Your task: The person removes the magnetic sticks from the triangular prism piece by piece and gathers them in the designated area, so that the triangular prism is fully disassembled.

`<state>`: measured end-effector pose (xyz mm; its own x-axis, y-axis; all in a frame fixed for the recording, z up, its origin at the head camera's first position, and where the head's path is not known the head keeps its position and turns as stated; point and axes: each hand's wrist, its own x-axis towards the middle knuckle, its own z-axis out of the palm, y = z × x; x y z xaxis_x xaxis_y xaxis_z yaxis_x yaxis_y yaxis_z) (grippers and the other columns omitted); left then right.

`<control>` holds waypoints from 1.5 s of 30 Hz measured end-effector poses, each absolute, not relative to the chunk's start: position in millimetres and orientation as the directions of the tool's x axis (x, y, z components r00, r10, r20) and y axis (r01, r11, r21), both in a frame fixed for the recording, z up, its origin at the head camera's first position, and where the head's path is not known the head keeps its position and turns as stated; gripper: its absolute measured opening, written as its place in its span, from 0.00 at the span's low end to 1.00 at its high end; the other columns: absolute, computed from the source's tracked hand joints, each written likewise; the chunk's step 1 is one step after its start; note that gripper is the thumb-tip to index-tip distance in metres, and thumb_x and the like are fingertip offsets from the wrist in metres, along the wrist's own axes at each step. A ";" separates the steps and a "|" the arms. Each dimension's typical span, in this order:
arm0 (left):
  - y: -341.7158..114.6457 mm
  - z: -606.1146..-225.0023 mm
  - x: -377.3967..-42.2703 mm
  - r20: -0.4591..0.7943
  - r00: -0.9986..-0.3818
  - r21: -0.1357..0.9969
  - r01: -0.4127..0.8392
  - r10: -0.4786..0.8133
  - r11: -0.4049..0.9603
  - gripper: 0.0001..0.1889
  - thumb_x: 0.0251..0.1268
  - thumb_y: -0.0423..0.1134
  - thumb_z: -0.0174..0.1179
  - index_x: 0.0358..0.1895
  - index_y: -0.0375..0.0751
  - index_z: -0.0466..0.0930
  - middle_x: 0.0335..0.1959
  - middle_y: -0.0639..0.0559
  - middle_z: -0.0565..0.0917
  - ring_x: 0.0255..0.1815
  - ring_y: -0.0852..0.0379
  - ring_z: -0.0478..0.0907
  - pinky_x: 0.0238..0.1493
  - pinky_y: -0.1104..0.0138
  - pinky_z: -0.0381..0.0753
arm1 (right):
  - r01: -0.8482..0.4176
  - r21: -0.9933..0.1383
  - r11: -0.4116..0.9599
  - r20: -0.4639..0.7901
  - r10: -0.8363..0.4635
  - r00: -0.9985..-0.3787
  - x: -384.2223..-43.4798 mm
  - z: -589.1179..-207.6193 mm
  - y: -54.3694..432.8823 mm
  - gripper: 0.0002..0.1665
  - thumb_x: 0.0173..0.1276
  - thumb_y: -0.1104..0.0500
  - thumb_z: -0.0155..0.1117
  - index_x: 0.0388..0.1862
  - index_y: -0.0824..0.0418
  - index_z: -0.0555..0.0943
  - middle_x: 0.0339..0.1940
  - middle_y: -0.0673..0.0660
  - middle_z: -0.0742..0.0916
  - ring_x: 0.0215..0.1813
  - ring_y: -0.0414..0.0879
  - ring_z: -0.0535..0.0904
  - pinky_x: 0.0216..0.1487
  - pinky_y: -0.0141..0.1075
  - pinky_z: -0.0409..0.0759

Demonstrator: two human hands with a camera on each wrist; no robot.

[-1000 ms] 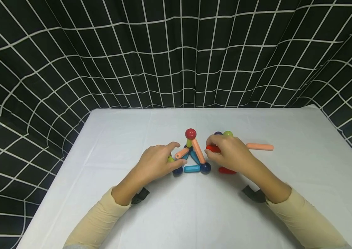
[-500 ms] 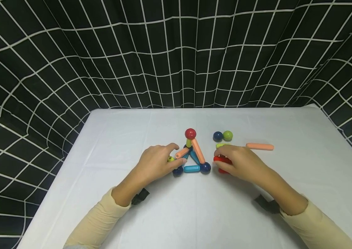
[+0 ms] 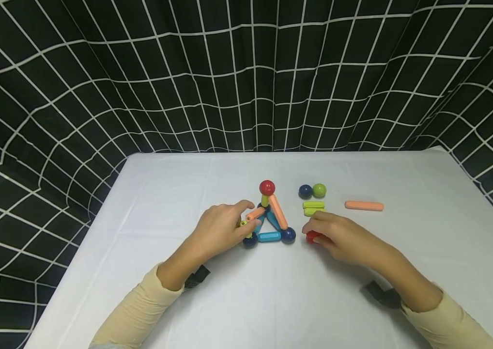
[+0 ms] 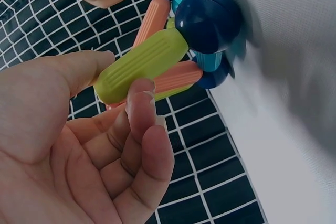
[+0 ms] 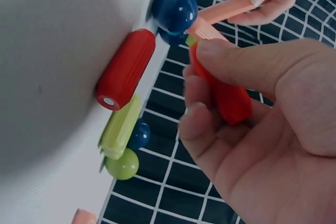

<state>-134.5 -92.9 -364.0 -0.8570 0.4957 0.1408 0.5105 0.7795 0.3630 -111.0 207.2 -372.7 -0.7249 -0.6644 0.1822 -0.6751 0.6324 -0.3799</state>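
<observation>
A frame of sticks and balls stands on the table, with a red ball [image 3: 267,187] on top, navy balls [image 3: 288,235] at its foot and blue sticks [image 3: 269,236] between them. My left hand [image 3: 220,227] is at its left side, pinching a lime green stick [image 4: 144,65] whose end meets a navy ball [image 4: 209,20]. An orange stick [image 3: 255,214] leans close to those fingers. Right of the frame, my right hand [image 3: 344,238] grips a red stick [image 5: 228,95] between thumb and fingers. Another red stick [image 5: 126,69] lies on the table beside it.
Behind my right hand lie two lime green sticks [image 3: 314,208], with a navy ball [image 3: 305,191] and a green ball [image 3: 319,190] beyond them. A loose orange stick [image 3: 364,206] is farther right. Dark cloth with a white grid [image 3: 246,87] hangs behind the white table [image 3: 246,300].
My right hand has moved back toward me with the red stick, from beside the frame to the other red stick, uncovering the lime green sticks and loose balls. My left hand stays nearly still.
</observation>
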 end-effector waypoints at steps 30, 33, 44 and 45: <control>-90.8 -363.3 -134.8 0.116 -0.863 0.474 0.484 0.493 0.735 0.19 0.77 0.54 0.52 0.58 0.48 0.82 0.15 0.62 0.72 0.18 0.62 0.69 0.24 0.66 0.70 | -0.576 -0.278 0.769 -0.031 -0.607 -0.794 -96.2 -382.6 203.5 0.17 0.52 0.65 0.80 0.39 0.52 0.85 0.28 0.41 0.79 0.34 0.39 0.71 0.36 0.35 0.77; -91.2 -363.5 -135.2 0.118 -0.856 0.475 0.494 0.503 0.729 0.18 0.77 0.52 0.53 0.58 0.47 0.82 0.16 0.62 0.72 0.18 0.62 0.69 0.24 0.66 0.70 | -0.581 -0.257 0.772 -0.020 -0.606 -0.796 -96.5 -383.0 204.3 0.18 0.52 0.65 0.81 0.41 0.53 0.85 0.30 0.42 0.79 0.35 0.40 0.71 0.36 0.35 0.77; -91.6 -362.6 -134.9 0.110 -0.856 0.482 0.491 0.506 0.726 0.18 0.77 0.52 0.53 0.58 0.47 0.82 0.17 0.62 0.73 0.18 0.62 0.70 0.24 0.65 0.70 | -0.570 -0.207 0.795 0.037 -0.576 -0.816 -99.2 -381.9 208.4 0.18 0.49 0.60 0.83 0.28 0.52 0.79 0.23 0.42 0.74 0.28 0.39 0.68 0.28 0.32 0.71; -91.5 -362.5 -134.9 0.109 -0.856 0.483 0.490 0.505 0.726 0.18 0.77 0.52 0.53 0.58 0.47 0.82 0.17 0.62 0.73 0.18 0.62 0.70 0.24 0.65 0.70 | -0.565 -0.209 0.798 0.037 -0.571 -0.820 -99.9 -381.9 209.0 0.18 0.50 0.59 0.84 0.27 0.51 0.78 0.22 0.42 0.73 0.26 0.39 0.67 0.27 0.32 0.70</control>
